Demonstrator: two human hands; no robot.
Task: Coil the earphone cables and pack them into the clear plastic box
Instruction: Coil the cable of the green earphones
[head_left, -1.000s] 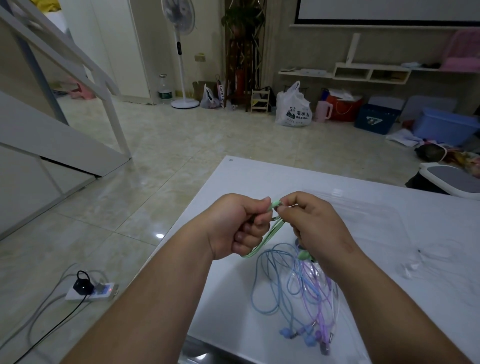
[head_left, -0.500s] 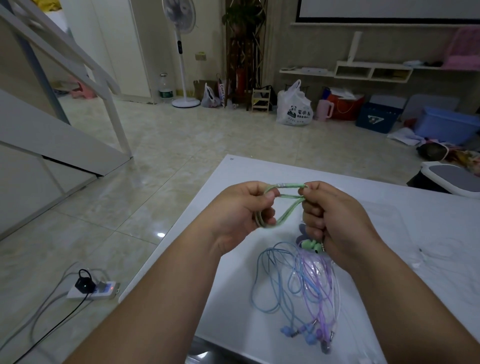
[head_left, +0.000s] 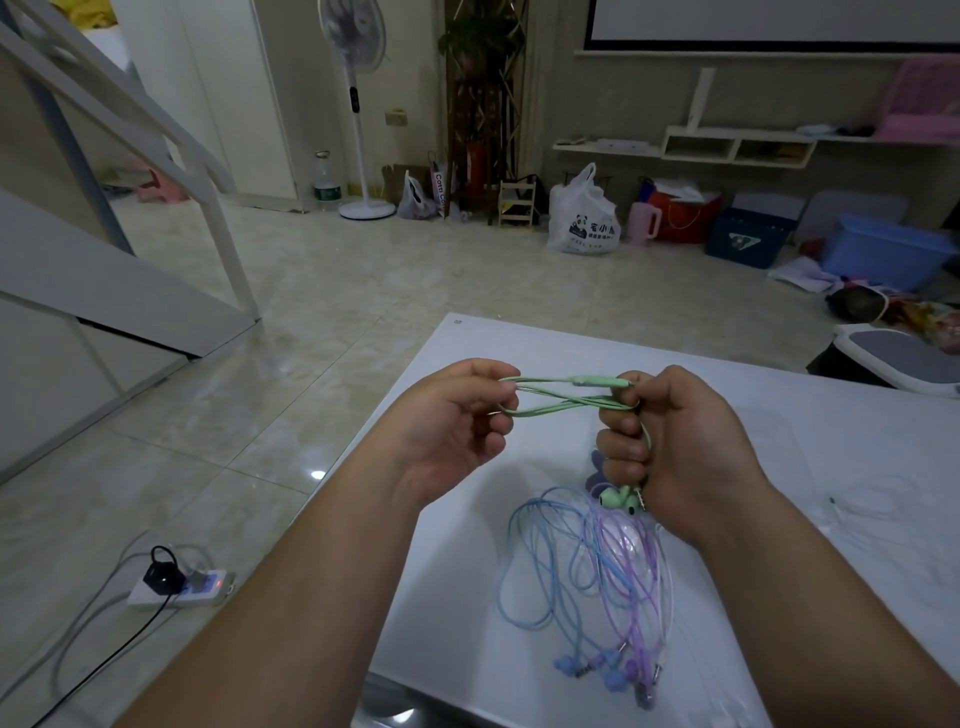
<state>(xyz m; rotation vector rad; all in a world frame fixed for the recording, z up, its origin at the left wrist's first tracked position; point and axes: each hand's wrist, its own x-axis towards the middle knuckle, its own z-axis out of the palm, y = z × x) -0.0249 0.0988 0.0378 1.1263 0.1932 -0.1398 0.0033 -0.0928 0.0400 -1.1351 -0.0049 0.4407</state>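
Observation:
A green earphone cable (head_left: 566, 397) is stretched in a flat loop between my two hands above the white table (head_left: 467, 353). My left hand (head_left: 457, 421) pinches the loop's left end. My right hand (head_left: 670, 447) grips the right end in a fist, and the green earbuds and plug (head_left: 621, 500) hang below that fist. A blue cable (head_left: 540, 561) and a purple cable (head_left: 623, 582) lie tangled on the table under my right wrist. A clear plastic box (head_left: 779, 441), hard to make out, lies beyond my right hand.
A white cable (head_left: 872, 499) lies on the table at the right. The table's left edge drops to a tiled floor with a power strip (head_left: 182, 590) and cords. A grey-topped stool (head_left: 904, 358) stands past the table's far right.
My hands have moved apart, and the green loop between them has grown longer. The cables on the table have not moved.

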